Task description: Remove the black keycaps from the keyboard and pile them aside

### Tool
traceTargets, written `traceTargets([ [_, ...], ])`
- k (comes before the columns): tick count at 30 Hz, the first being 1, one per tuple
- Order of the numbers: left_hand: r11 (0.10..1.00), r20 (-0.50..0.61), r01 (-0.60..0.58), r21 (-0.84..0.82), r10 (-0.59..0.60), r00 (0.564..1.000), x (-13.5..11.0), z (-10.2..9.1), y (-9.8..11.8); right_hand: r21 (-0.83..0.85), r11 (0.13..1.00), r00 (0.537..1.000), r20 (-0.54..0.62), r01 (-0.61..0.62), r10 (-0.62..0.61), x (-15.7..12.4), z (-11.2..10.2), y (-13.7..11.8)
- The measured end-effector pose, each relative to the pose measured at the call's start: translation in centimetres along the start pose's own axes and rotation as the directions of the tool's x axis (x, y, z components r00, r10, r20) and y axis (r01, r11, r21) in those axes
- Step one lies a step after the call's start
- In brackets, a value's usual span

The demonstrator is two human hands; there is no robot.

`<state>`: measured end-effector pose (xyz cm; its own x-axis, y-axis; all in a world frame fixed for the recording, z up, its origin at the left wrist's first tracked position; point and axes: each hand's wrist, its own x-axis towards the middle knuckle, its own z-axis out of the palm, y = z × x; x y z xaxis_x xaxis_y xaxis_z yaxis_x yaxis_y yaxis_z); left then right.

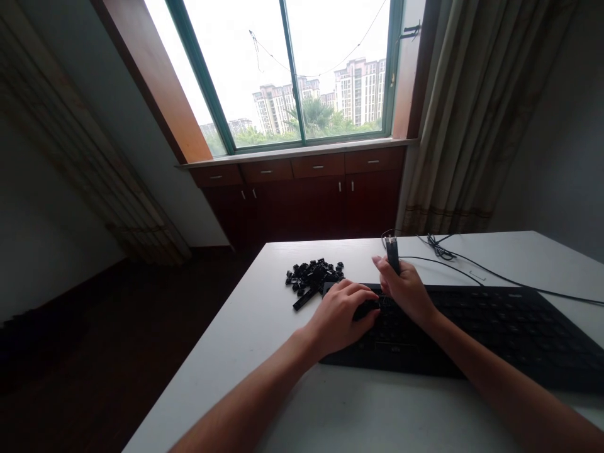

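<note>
A black keyboard [472, 321] lies on the white table, with keycaps absent from part of its left end. My left hand [340, 313] rests over that end, fingers bent and thumb apart from them; the dark gap between shows no clear object. In my closed right hand [408, 286] is a small black-handled tool [392, 255], held upright with its metallic tip up. This hand is just above the keyboard's upper edge, right of my left fingers. Beyond my left hand sits a heap of loose black keycaps [314, 274], a long one lying at its near side.
The white table [236, 377] has its left edge running diagonally. A black cable [443, 248] lies coiled and stretched across the back right. Further off stand a dark red cabinet [302, 204] and a window [292, 69], with curtains [462, 126] beside it.
</note>
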<state>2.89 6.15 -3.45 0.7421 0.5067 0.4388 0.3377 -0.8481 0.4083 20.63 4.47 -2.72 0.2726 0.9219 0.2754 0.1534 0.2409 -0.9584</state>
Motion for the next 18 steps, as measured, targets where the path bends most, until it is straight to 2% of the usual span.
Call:
traceTargets([
  [5,1.000,0.012,0.004,0.015,-0.004,1.000,0.1,-0.1,0.1,-0.049,0.998,0.998,0.056,0.033,-0.030,1.0,0.3,0.2],
  [11,1.000,0.023,0.009,0.018,-0.010,1.000,0.3,-0.2,0.3,-0.041,0.997,0.997,0.045,0.070,-0.068,0.5,0.4,0.2],
  [18,1.000,0.017,0.019,0.020,-0.020,1.000,0.3,0.0,0.2,0.107,0.991,0.992,0.101,-0.081,0.070,1.3,0.1,0.3],
])
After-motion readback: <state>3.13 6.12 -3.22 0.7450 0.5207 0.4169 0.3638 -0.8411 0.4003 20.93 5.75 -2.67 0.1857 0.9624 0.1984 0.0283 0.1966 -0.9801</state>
